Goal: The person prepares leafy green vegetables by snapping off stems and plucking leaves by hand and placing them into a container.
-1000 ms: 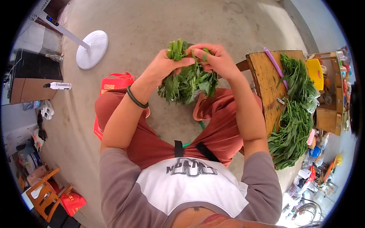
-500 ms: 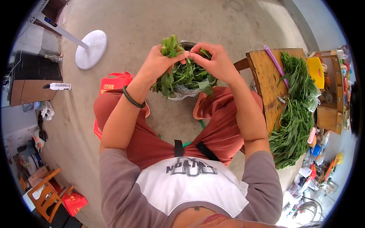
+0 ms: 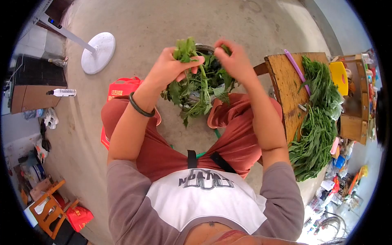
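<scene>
My left hand [image 3: 173, 67] is closed round a bunch of leafy greens [image 3: 185, 50]. The cut stems stick up above the thumb, and long leafy stalks hang down below the fingers. My right hand [image 3: 236, 63], a little smeared by motion, is curled to the right of the bunch with bits of green stem [image 3: 226, 50] showing between its fingers. Beneath both hands stands a round container [image 3: 205, 47] between my knees. Leaves hide most of its inside, and only part of its rim shows.
To the right, a wooden table [image 3: 281, 81] bears heaped greens [image 3: 316, 134] and a purple rod [image 3: 296, 67]. A red bag [image 3: 122, 87] lies by my left leg. Further left are a white round stand base [image 3: 98, 53] and a wooden chair [image 3: 49, 210].
My right hand has moved away from the left, to the right and slightly up. Leafy stalks under my left hand now hang lower. The left hand keeps its grip in nearly the same place.
</scene>
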`<state>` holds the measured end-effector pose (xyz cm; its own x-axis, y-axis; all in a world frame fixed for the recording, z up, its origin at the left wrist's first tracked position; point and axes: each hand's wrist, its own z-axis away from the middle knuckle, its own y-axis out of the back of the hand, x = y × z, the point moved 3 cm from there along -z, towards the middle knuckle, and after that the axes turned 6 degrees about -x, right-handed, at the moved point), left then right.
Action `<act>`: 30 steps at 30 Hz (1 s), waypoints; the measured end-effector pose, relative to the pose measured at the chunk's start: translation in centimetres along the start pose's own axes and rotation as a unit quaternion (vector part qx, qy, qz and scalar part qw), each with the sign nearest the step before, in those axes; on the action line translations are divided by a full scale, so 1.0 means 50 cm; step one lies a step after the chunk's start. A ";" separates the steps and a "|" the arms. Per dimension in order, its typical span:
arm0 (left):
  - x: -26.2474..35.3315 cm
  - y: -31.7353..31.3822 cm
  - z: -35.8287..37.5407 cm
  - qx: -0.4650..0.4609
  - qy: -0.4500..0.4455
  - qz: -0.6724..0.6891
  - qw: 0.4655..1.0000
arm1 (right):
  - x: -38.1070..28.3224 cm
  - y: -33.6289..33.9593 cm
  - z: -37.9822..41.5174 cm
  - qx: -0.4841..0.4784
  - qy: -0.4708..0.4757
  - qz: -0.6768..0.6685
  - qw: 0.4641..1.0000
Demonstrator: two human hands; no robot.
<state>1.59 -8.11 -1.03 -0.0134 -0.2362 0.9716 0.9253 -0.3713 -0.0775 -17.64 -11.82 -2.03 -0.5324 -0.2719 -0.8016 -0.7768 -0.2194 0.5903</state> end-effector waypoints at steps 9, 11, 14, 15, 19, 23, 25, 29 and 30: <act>0.030 0.051 0.025 -0.062 -0.030 0.016 0.997 | -0.046 0.034 0.018 -0.136 -0.050 -0.265 0.953; 0.031 0.049 0.026 -0.057 -0.038 0.016 0.997 | -0.043 0.032 0.018 -0.152 0.009 -0.210 0.966; 0.024 0.052 0.026 -0.055 -0.035 0.014 0.998 | -0.061 0.024 0.027 -0.162 0.037 -0.116 0.979; 0.022 0.054 0.024 -0.056 -0.031 0.012 0.998 | -0.068 0.020 0.031 -0.163 0.036 -0.083 0.983; 0.020 0.055 0.020 -0.053 -0.023 0.007 0.998 | -0.067 0.010 0.034 -0.191 0.020 -0.070 0.979; 0.028 0.046 0.022 -0.053 -0.029 -0.001 0.998 | -0.071 0.005 0.035 -0.198 0.037 -0.092 0.975; 0.028 0.044 0.021 -0.059 -0.032 -0.005 0.998 | -0.068 0.000 0.035 -0.203 0.037 -0.110 0.972; 0.025 0.042 0.019 -0.062 -0.034 -0.019 0.997 | -0.053 -0.003 0.030 -0.223 0.015 -0.128 0.966; 0.022 0.042 0.019 -0.060 -0.036 -0.024 0.997 | -0.052 -0.003 0.030 -0.231 0.003 -0.130 0.964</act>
<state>3.89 -8.33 0.10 -0.0251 -0.1532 0.9879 0.8720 -0.4866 -0.0533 -16.62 -9.69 -0.16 -0.3373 -0.1562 -0.9284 -0.6509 -0.6737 0.3498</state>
